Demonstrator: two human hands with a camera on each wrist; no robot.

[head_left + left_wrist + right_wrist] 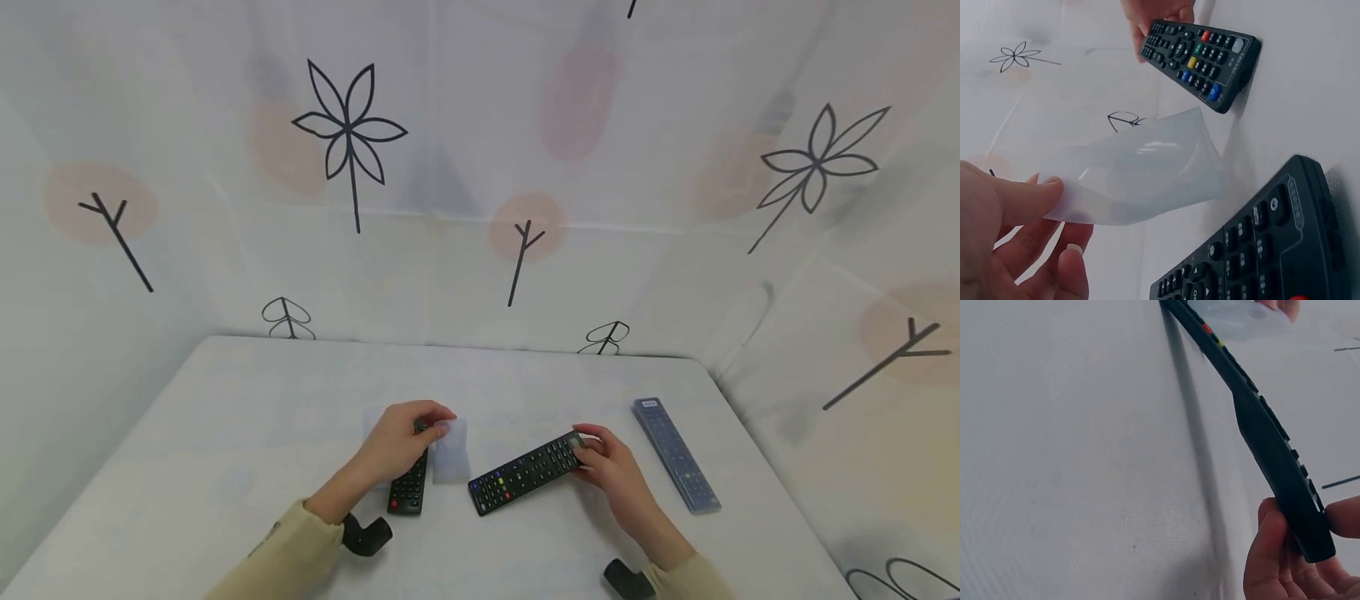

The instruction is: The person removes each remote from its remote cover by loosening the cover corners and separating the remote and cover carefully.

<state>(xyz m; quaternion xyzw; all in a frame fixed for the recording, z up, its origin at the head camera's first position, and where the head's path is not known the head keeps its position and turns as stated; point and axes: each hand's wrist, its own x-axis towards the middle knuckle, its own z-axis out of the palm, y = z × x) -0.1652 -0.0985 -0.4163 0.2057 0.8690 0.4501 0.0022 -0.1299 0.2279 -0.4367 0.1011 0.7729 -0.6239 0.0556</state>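
My left hand (399, 442) pinches one end of a translucent plastic sleeve (1141, 169) between thumb and fingers; in the head view the sleeve hangs just right of that hand. Below the hand, a black remote control (407, 487) lies on the table, its upper end partly hidden by the hand. With thumb on top and fingers beneath, my right hand (611, 471) grips another black remote control (525, 473) by one end. In the right wrist view this remote (1266, 444) is seen edge-on, slanting over the table, its far end near the sleeve.
Right of my right hand lies a third remote (677, 457), bluish under a clear cover. The white table (247, 400) has its back edge against a patterned cloth wall (450, 167). Black wrist camera mounts (367, 536) stick out beside both sleeves.
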